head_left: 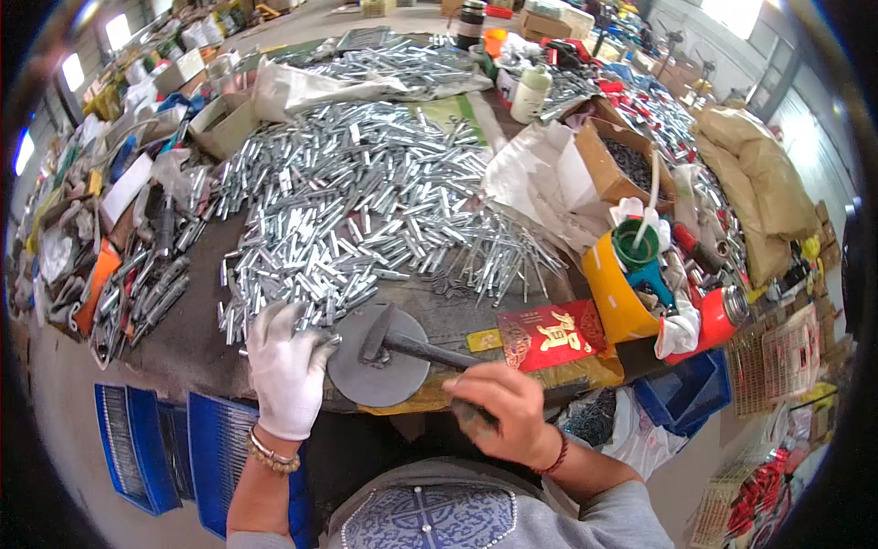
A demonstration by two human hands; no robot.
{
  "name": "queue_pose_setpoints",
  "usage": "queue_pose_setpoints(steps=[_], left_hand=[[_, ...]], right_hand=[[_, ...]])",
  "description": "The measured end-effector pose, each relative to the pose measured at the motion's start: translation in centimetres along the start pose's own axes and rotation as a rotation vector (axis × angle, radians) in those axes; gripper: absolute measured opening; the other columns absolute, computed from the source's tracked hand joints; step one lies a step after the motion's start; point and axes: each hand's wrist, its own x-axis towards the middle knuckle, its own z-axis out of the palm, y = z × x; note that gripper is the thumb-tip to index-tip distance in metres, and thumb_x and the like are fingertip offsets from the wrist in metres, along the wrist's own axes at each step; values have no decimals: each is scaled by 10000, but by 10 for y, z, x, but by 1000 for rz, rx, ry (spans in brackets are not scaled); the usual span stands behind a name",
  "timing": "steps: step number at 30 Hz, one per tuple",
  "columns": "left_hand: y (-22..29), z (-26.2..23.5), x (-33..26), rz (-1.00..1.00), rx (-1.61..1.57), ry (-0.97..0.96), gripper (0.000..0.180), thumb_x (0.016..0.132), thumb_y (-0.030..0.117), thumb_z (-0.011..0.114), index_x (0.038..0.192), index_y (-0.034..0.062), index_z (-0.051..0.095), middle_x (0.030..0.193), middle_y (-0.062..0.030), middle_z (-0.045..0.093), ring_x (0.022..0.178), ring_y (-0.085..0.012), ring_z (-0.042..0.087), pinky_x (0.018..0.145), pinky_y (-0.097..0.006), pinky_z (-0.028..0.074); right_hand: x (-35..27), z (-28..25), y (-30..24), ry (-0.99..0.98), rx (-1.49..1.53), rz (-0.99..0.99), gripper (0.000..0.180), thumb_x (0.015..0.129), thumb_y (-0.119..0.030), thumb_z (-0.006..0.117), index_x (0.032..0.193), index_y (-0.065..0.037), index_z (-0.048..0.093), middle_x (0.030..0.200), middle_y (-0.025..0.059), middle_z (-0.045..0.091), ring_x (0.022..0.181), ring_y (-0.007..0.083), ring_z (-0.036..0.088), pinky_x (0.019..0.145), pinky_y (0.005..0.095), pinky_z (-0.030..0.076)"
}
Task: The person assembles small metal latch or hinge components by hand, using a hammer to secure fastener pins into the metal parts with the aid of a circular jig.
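**Head view: two hands at a round metal disc on a cluttered workbench**

The left hand (285, 366), in a white glove, rests at the left edge of a grey round disc (379, 359) that lies at the near edge of the table (183, 339); its fingers are curled over small metal pieces, but what they grip cannot be told. The bare right hand (503, 412) is closed around the handle of a hammer (412, 348), whose head lies on the disc. Beyond the disc spreads a large heap of shiny metal tubes (347, 201). To the right lie a red packet (551, 334) and a yellow jug (615, 288). Blue crates (174, 439) stand below the table's near left edge.
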Motion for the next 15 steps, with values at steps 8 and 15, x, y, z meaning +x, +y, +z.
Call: queue_pose_setpoints(steps=[8,15], left_hand=[[43,-28,-11,60,-222,-110,138,811,123,845,921,85,772,1233,-119,694,1309,-403,563,1125,-536,429],[35,-23,-14,136,-292,-163,117,849,198,832,921,110,805,952,-77,738,1002,-319,671,923,-453,521]], right_hand=[[53,-56,75,-71,-550,25,177,800,-47,787,963,-93,736,954,80,649,874,310,715,725,437,596],[69,-46,91,-406,-703,-203,86,838,-111,742,896,-118,679,912,57,596,845,260,699,712,414,592]])
